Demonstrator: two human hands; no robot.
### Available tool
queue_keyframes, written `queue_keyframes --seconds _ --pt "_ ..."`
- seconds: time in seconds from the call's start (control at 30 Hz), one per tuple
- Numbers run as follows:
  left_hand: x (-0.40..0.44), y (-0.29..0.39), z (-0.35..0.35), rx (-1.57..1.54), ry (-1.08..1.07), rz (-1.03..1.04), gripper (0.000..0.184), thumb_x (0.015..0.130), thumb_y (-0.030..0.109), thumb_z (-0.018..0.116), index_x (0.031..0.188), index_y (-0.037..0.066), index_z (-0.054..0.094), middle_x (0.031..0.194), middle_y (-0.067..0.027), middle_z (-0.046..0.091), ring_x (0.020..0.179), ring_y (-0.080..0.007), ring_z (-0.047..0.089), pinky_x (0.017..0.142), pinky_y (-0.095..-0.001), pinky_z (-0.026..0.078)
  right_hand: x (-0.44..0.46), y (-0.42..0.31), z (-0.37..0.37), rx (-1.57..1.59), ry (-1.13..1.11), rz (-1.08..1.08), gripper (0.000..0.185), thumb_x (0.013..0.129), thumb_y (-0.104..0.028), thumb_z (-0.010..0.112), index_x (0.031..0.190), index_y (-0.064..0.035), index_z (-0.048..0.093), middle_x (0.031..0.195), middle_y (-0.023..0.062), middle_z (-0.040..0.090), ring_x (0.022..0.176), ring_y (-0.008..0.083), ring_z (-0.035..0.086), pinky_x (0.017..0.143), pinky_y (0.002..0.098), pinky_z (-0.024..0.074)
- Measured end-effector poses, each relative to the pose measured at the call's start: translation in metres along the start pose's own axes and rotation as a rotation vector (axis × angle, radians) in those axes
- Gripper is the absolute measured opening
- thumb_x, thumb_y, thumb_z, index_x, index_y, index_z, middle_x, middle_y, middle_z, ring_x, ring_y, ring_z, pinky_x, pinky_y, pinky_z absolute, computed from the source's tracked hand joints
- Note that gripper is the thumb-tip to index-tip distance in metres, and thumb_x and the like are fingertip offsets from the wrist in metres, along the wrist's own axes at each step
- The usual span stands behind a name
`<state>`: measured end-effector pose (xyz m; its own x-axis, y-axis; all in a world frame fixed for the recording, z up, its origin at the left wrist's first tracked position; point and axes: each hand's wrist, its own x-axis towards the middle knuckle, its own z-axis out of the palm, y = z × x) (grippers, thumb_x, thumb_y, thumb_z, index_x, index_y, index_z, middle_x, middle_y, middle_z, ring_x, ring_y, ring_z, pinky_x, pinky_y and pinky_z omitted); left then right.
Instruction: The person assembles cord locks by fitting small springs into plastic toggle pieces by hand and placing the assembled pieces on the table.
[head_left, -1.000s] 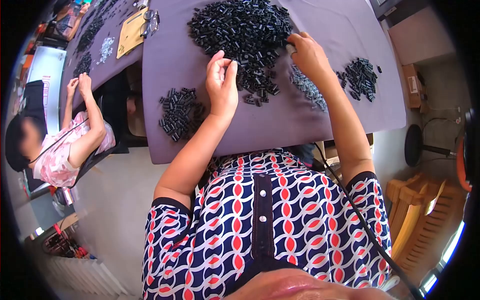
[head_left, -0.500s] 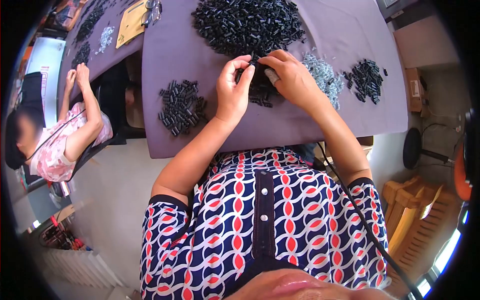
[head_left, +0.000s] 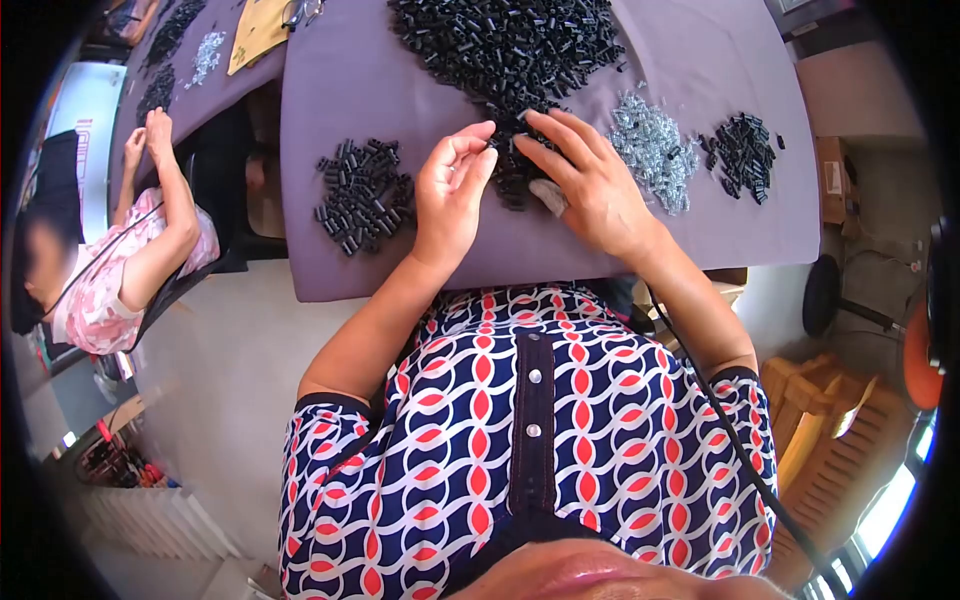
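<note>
A large heap of small black pieces lies at the top middle of the purple cloth. At its lower edge, my left hand is pinched with thumb and fingertips close together; a small dark thing seems to be between them, too small to name. Just right of it, my right hand is over the heap's lower tip with fingers spread, a pale wrap on one finger. A pile of small clear pieces lies right of my right hand. Smaller black piles lie at left and right.
The purple cloth covers the table up to its front edge near my body. A co-worker sits at the left by another table with black and clear piles, a yellow envelope and glasses. A cable crosses my right side.
My right hand came from the heap's right side to my left hand, then moved slightly away with its fingers spreading. The clear pile is now more fully visible. The view has shifted a little.
</note>
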<state>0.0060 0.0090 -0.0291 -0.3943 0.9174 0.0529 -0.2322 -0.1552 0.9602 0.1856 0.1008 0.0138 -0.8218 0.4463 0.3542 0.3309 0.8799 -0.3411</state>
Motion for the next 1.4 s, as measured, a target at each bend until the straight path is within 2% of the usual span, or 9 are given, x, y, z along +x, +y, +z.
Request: queue_keyframes --seconds 0.13,0.23,0.4,0.67,0.9,1.03,1.2,1.27,1.4 --pt "0.007 -0.003 -0.001 0.011 0.019 0.028 0.013 0.100 0.006 0.061 0.111 -0.001 0.060 0.134 -0.0138 0.060 0.119 -0.0152 0.057 0.104 -0.0292 0.044 0.018 0.011 0.014 -0.028 -0.061 -0.113 0.047 0.085 -0.014 0.067 0.132 -0.0079 0.061 0.146 0.0119 0.051 0.137 0.0348 0.045 0.112 0.0473 0.0395" --pt "0.007 0.002 -0.004 0.022 0.048 0.024 0.013 0.100 0.006 0.061 0.110 -0.001 0.061 0.133 -0.0131 0.060 0.119 -0.0157 0.058 0.104 -0.0298 0.044 0.027 0.027 0.016 -0.022 -0.025 -0.074 0.043 0.085 -0.014 0.067 0.128 -0.0070 0.064 0.145 0.0113 0.053 0.138 0.0344 0.045 0.113 0.0471 0.0386" --pt "0.007 -0.003 -0.009 -0.016 0.041 0.011 0.011 0.100 0.007 0.061 0.109 0.001 0.063 0.133 -0.0120 0.062 0.121 -0.0178 0.059 0.105 -0.0302 0.043 0.018 0.017 0.011 0.038 -0.086 -0.108 0.046 0.074 -0.006 0.068 0.120 -0.0053 0.068 0.142 0.0130 0.054 0.136 0.0355 0.047 0.112 0.0464 0.0410" --pt "-0.001 0.003 -0.013 0.010 0.028 -0.016 0.026 0.100 0.007 0.059 0.125 -0.001 0.062 0.128 -0.0103 0.064 0.121 -0.0171 0.059 0.106 -0.0294 0.043 -0.013 -0.012 0.003 0.093 -0.100 -0.052 0.049 0.073 -0.004 0.067 0.122 -0.0090 0.068 0.147 0.0130 0.051 0.142 0.0366 0.041 0.116 0.0542 0.0349" --pt "-0.010 0.007 -0.014 0.066 0.026 -0.006 0.021 0.100 0.006 0.059 0.120 -0.001 0.063 0.130 -0.0121 0.063 0.122 -0.0179 0.058 0.107 -0.0314 0.042 -0.020 -0.008 -0.005 0.098 -0.086 0.042 0.054 0.070 -0.001 0.066 0.124 -0.0089 0.068 0.150 0.0123 0.047 0.145 0.0381 0.036 0.117 0.0547 0.0332" --pt "-0.013 0.006 -0.017 0.059 0.039 0.006 0.016 0.099 0.004 0.061 0.114 -0.001 0.062 0.135 -0.0144 0.059 0.122 -0.0180 0.058 0.108 -0.0323 0.043 -0.033 -0.010 -0.006 0.056 -0.194 -0.003 0.057 0.070 -0.005 0.070 0.126 -0.0098 0.067 0.152 0.0133 0.046 0.146 0.0388 0.035 0.118 0.0530 0.0320" --pt "-0.010 0.004 -0.017 0.058 0.030 0.018 0.016 0.098 0.003 0.062 0.113 -0.002 0.062 0.137 -0.0151 0.057 0.121 -0.0168 0.058 0.106 -0.0311 0.044 -0.033 -0.008 -0.013 0.072 -0.041 0.114 0.055 0.073 -0.009 0.072 0.128 -0.0118 0.066 0.154 0.0138 0.043 0.146 0.0389 0.033 0.117 0.0551 0.0320" --pt "-0.009 0.002 -0.014 0.059 0.011 -0.016 0.010 0.099 0.003 0.060 0.109 0.001 0.062 0.137 -0.0160 0.059 0.124 -0.0215 0.058 0.110 -0.0350 0.042 -0.031 -0.005 -0.008 0.041 -0.020 0.137 0.057 0.074 -0.011 0.073 0.130 -0.0136 0.065 0.156 0.0135 0.040 0.148 0.0386 0.030 0.118 0.0553 0.0314" --pt "-0.009 0.003 -0.015 0.067 -0.009 -0.020 0.011 0.100 0.003 0.059 0.111 0.001 0.062 0.138 -0.0162 0.059 0.125 -0.0226 0.058 0.110 -0.0348 0.042 -0.036 -0.003 -0.002 0.017 -0.137 0.088 0.061 0.070 -0.008 0.073 0.130 -0.0171 0.066 0.158 0.0128 0.037 0.150 0.0386 0.027 0.120 0.0570 0.0265"
